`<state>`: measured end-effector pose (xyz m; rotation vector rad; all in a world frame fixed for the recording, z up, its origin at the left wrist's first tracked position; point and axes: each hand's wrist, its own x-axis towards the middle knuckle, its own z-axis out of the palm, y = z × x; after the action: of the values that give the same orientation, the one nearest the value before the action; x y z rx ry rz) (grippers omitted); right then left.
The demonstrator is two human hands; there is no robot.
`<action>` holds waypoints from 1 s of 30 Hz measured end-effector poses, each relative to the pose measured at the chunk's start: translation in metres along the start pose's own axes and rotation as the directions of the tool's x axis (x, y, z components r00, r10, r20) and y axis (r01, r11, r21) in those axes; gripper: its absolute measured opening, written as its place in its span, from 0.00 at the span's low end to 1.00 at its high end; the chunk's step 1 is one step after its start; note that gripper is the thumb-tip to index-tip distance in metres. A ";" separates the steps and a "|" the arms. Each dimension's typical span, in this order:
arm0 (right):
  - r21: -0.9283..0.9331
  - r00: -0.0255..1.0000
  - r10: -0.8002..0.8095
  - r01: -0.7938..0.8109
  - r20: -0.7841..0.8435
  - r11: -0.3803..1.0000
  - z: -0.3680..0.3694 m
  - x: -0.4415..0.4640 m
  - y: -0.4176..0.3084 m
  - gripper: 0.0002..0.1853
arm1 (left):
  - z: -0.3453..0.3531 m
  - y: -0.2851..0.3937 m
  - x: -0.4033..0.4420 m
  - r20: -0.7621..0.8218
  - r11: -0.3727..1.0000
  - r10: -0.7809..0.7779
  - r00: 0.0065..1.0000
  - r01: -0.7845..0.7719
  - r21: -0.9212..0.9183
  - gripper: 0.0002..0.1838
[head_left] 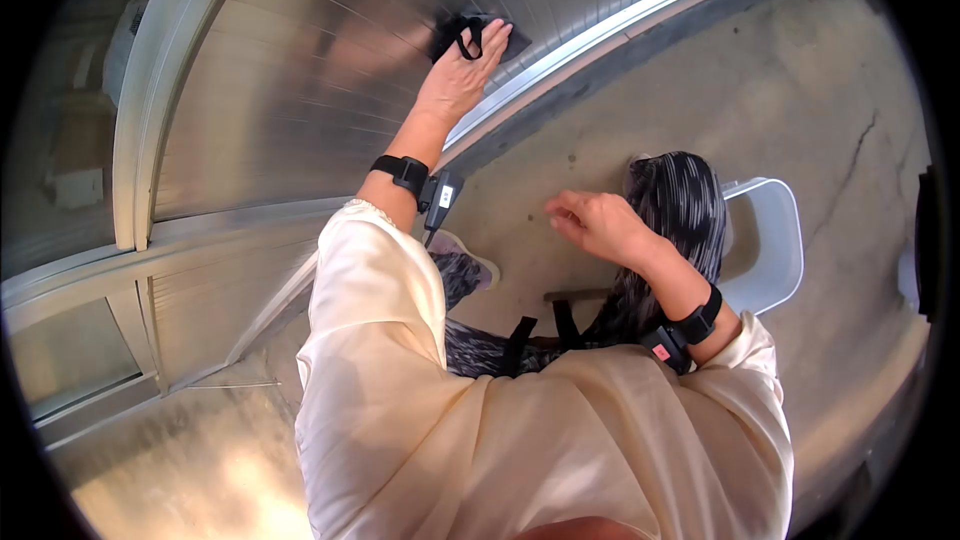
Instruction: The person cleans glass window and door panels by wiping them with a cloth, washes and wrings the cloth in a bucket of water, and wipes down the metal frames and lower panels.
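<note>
Against the shiny ribbed metal panel [330,90], my left hand [465,70] lies with its fingers stretched over a black cloth [515,44], pressing it to the surface. A black loop [469,40] stands up at the fingers of that hand. Part of the cloth is hidden under the palm. My right hand [605,225] hangs in the air in front of my knee, fingers loosely bent and somewhat apart, with nothing visible in them. It touches neither the panel nor the bucket.
Beside my bent leg [680,210] stands a pale plastic bucket [790,240] on the concrete floor [820,110]. A light metal rail [640,15] runs along the panel's lower edge. At the left is an upright metal frame [150,120]. Black wrist straps sit on both forearms.
</note>
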<state>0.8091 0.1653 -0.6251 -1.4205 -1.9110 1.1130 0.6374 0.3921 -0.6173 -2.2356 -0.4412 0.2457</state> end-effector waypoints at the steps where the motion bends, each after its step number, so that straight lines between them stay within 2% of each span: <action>1: 0.013 1.000 0.005 -0.004 -0.027 1.000 0.000 0.000 0.001 0.11 | -0.001 0.009 0.001 0.055 1.000 0.023 0.998 -0.024 0.011 0.29; 3: 0.016 0.999 0.032 -0.031 -0.018 0.999 -0.002 0.000 -0.001 0.11 | -0.006 0.007 0.002 0.091 0.999 0.046 0.995 -0.043 -0.030 0.29; 5: 0.018 0.999 0.054 -0.054 -0.010 0.998 -0.002 -0.002 -0.004 0.11 | -0.015 -0.015 -0.007 0.058 0.995 -0.008 0.998 0.014 -0.101 0.29; 7: 0.008 1.000 0.008 -0.008 0.002 1.000 -0.002 -0.003 -0.004 0.11 | -0.052 -0.060 -0.017 -0.042 0.980 -0.148 0.988 0.141 -0.144 0.29; 10: 0.017 0.998 -0.048 0.049 -0.044 0.999 0.001 -0.002 -0.003 0.11 | -0.093 -0.102 -0.021 -0.179 0.926 -0.377 0.909 0.362 -0.110 0.29; 13: -0.015 1.000 -0.006 0.006 -0.012 1.000 0.002 -0.001 -0.003 0.11 | -0.090 -0.091 -0.012 -0.226 0.913 -0.405 0.886 0.378 -0.155 0.29; 15: -0.032 1.000 -0.005 0.004 -0.010 0.999 0.003 0.000 -0.001 0.12 | -0.067 -0.063 -0.011 -0.081 0.967 -0.206 0.975 0.190 -0.172 0.27; 17: -0.050 1.000 -0.006 0.005 -0.012 0.999 0.003 0.001 0.001 0.12 | -0.047 -0.044 -0.009 0.016 0.994 -0.063 0.998 0.064 -0.094 0.28; 20: -0.044 0.999 -0.002 0.001 -0.033 0.999 0.004 -0.001 0.005 0.12 | -0.069 -0.071 -0.007 -0.084 0.978 -0.156 0.984 0.142 -0.150 0.28; 21: -0.058 1.000 -0.019 0.017 -0.025 0.998 0.003 0.000 0.006 0.12 | -0.088 -0.089 -0.006 -0.181 0.952 -0.274 0.944 0.239 -0.193 0.28; 23: -0.067 1.000 -0.020 0.019 -0.006 0.998 0.006 -0.001 0.002 0.12 | -0.118 -0.119 0.000 -0.305 0.915 -0.403 0.863 0.387 -0.114 0.28; 25: -0.068 0.999 0.029 -0.027 0.037 0.997 0.005 -0.001 -0.001 0.12 | -0.111 -0.136 0.009 -0.450 0.902 -0.427 0.784 0.402 -0.157 0.26; 26: -0.059 0.999 0.018 -0.016 0.034 0.998 0.004 -0.002 -0.003 0.11 | -0.139 -0.133 0.014 -0.404 0.896 -0.443 0.800 0.394 -0.205 0.27; 27: -0.057 1.000 -0.002 0.003 0.018 0.998 0.004 -0.002 -0.004 0.11 | -0.134 -0.129 0.018 -0.420 0.893 -0.450 0.788 0.411 -0.185 0.28; 29: -0.049 1.000 -0.012 0.012 0.008 0.999 0.003 -0.004 -0.003 0.11 | -0.119 -0.119 0.025 -0.434 0.905 -0.404 0.806 0.420 -0.064 0.28; 30: -0.050 0.999 -0.041 0.041 0.000 0.998 0.002 -0.004 -0.003 0.11 | -0.106 -0.107 0.030 -0.371 0.924 -0.383 0.846 0.350 -0.157 0.28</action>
<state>0.8069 0.1606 -0.6237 -1.4011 -1.9715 1.0521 0.6738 0.3938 -0.4682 -2.1534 -0.6515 -0.4309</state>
